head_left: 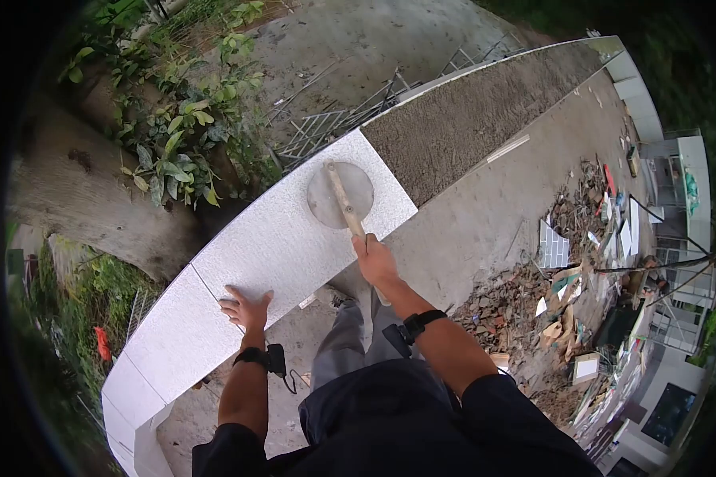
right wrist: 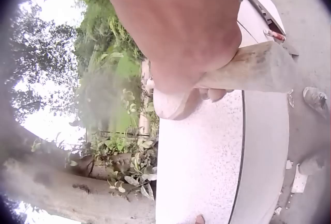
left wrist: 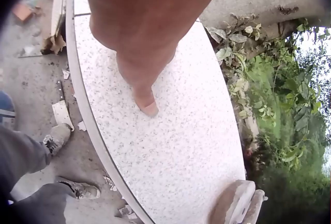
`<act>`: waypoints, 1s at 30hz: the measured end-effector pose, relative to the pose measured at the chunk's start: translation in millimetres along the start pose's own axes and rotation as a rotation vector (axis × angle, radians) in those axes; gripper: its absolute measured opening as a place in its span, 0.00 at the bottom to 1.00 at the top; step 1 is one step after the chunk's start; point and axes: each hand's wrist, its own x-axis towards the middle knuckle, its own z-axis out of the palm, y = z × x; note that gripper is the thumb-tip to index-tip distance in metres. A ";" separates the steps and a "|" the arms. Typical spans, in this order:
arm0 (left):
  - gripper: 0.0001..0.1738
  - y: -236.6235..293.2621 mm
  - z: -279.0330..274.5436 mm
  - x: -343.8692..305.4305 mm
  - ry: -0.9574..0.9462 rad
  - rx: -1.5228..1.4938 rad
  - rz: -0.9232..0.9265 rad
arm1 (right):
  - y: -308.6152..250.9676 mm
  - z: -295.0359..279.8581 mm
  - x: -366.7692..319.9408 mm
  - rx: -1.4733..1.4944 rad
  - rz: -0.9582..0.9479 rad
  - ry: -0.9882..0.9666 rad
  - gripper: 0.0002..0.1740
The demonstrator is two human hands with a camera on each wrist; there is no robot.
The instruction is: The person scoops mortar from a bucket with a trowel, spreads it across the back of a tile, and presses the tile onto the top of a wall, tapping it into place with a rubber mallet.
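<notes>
My right hand [head_left: 375,261] grips the long wooden handle [right wrist: 258,68] of a mallet with a wide, flat, round grey head [head_left: 318,203]. In the head view that round head overlaps the pale speckled slab [head_left: 270,238] near its far end, and the handle runs across it back toward me. My left hand [head_left: 247,308] rests on the slab surface with its fingers spread, close to a joint between two slabs. Its thumb [left wrist: 147,105] shows against the stone in the left wrist view; the arm hides the other fingers there.
Beyond the slab, a bed of grey mortar [head_left: 469,119] continues along the curved wall top. Rubble [head_left: 493,318] and broken tiles lie to the right. A tree trunk [head_left: 111,191] and leafy branches crowd the left side. A broad-bladed tool [left wrist: 63,114] lies by my shoes.
</notes>
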 end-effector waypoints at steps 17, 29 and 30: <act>0.79 -2.7 1.4 -0.4 0.016 -0.049 0.020 | -0.6 1.9 -7.9 -0.016 0.017 0.013 0.27; 0.79 -1.1 0.3 0.3 0.008 0.018 0.004 | -11.9 -7.0 -14.5 -0.029 0.053 -0.045 0.26; 0.79 -4.2 4.4 2.1 0.018 0.011 0.002 | -15.9 -12.9 -21.9 0.006 0.040 -0.037 0.26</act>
